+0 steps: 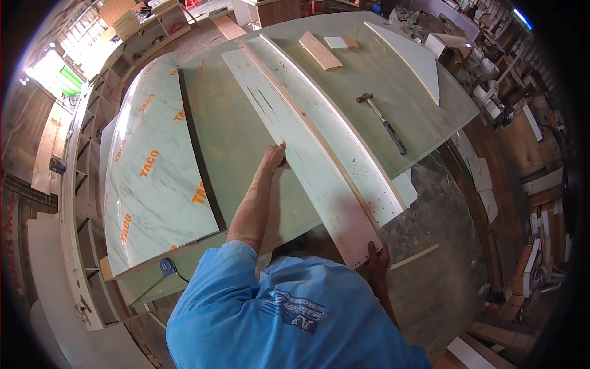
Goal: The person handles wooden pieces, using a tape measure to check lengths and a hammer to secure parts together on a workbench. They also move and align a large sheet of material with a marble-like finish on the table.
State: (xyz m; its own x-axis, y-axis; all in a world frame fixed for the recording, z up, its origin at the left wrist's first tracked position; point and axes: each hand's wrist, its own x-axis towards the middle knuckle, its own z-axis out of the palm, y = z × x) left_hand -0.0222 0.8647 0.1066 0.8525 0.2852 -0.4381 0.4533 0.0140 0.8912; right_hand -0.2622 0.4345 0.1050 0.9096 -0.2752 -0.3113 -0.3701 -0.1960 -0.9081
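A long white board [307, 163] with a raw brown edge lies slantwise across the green tabletop [224, 123], its near end jutting past the table's front edge. My left hand [275, 155] is closed on the board's left long edge, around its middle. At the near right corner, my right hand [378, 261] grips the end, with the thumb on top and the other fingers partly hidden. Right alongside lies a second long pale panel [353, 150] with a raised white lip and small dark holes near its end.
A hammer [382, 122] rests on the table's right side. Beyond it are a wooden block [320, 51] and a white angled panel [409, 58]. At left lies a marble-patterned sheet [153, 166], with a blue tape measure [166, 267] near its front. Offcuts and clutter [534, 264] line the right.
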